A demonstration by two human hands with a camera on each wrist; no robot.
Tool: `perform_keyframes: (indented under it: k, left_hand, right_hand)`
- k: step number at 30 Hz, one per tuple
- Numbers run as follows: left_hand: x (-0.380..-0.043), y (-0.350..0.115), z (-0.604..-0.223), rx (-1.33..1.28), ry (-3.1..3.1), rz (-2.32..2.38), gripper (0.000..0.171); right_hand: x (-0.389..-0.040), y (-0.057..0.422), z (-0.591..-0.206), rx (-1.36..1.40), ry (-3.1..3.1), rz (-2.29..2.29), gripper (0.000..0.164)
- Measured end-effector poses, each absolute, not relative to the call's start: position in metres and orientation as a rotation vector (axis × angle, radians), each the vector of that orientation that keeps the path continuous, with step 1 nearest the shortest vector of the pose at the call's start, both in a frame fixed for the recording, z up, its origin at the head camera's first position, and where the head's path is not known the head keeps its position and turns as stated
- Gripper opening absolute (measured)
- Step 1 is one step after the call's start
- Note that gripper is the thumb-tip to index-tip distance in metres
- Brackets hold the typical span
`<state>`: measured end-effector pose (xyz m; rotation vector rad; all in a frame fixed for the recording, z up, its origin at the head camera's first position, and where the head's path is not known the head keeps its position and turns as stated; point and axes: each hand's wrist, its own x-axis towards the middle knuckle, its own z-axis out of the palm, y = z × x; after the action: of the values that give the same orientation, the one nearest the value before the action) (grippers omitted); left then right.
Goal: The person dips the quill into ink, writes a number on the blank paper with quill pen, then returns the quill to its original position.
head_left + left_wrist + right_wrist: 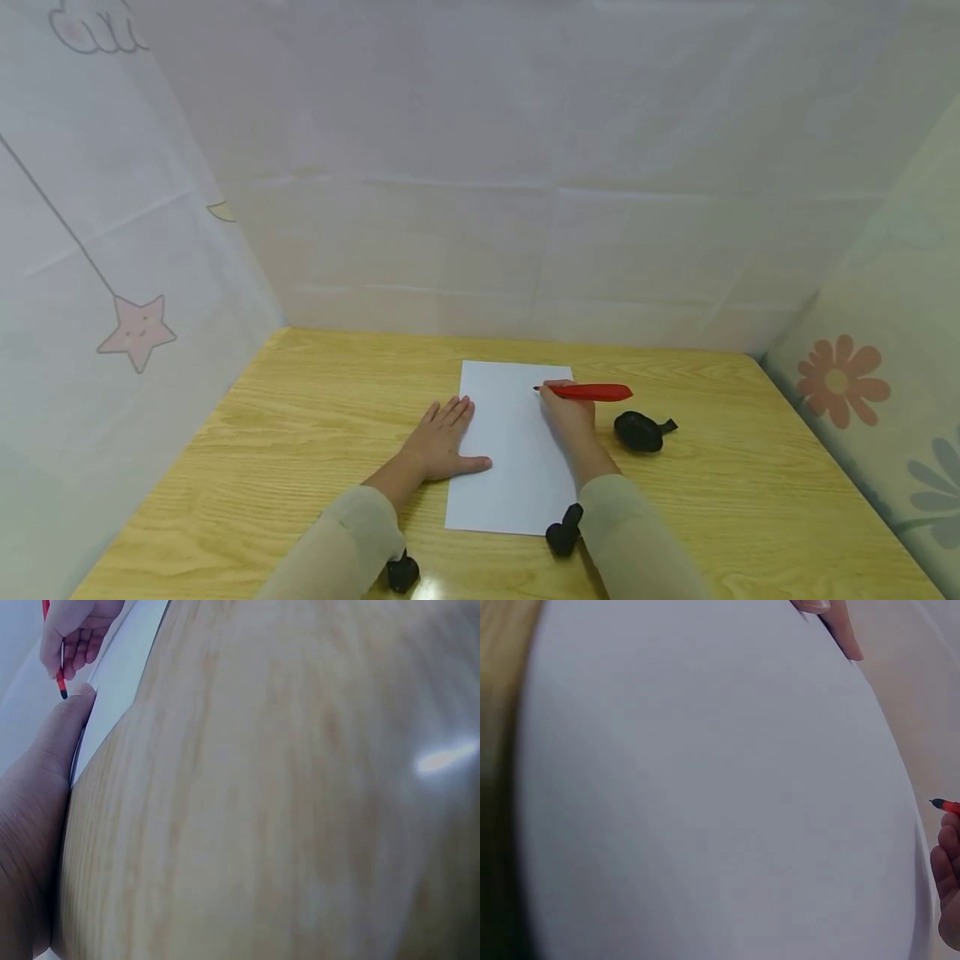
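A blank white sheet of paper (513, 475) lies on the wooden table. My left hand (441, 440) rests with spread fingers on its left edge, the thumb reaching inward over the sheet. Near the top right of the paper, my right hand (572, 414) pinches a red marker (596, 392) with a dark tip. The tip points left, close over the sheet. In the left wrist view the marker (62, 684) shows past my left thumb (64, 724). The right wrist view has its dark tip (937, 803) at the right edge, beside curled fingers (946, 847).
To the right of the paper sits a black rounded object (639, 432) with a short tab. Small black pieces (562, 533) show at both sleeve cuffs. Pale printed cloth (525, 208) stands around the back and sides of the table (330, 417).
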<state>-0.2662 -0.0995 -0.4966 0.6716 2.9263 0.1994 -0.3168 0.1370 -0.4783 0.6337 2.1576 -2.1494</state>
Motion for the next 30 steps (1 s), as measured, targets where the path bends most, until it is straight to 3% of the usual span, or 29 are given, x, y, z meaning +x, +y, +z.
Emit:
perform_keyframes:
  k: [13,30]
  left_hand:
    - [-0.2638,-0.0978,-0.4959,0.666,2.937,0.172,0.106]
    - [-0.2618,-0.0977,-0.4922,0.661,2.931,0.17,0.105]
  right_hand:
    - [-0.316,0.1317,-0.4822,0.572,2.261,-2.073,0.03]
    - [-0.3192,0.13,-0.4828,0.635,2.134,-2.144,0.037]
